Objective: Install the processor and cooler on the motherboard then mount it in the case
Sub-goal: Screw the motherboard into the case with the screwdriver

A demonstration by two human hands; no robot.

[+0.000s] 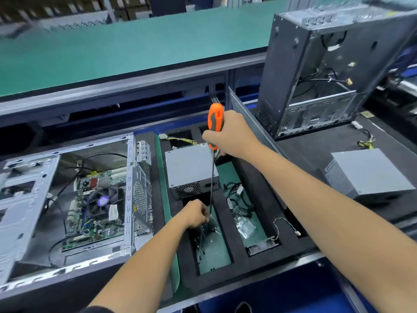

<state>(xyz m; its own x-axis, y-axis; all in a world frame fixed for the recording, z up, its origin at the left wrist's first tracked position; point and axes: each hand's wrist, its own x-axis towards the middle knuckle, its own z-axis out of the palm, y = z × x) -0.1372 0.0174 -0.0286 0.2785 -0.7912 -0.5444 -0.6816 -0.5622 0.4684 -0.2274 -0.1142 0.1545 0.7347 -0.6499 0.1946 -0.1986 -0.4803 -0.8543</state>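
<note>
Green mat [112, 48] behind black foam tray [228, 280]; background blurred, perhaps shelving

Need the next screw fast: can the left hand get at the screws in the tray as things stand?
Probably yes: the left hand is already down in the tray compartment among the screws, with only the screwdriver shaft beside it.

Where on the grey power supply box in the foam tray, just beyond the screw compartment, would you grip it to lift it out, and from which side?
Grip the power supply from above, across its plain left and right side walls. Its flat top faces up, the vented fan face fronts the person, and cables trail off the far end, so those ends suit fingers poorly.
</note>
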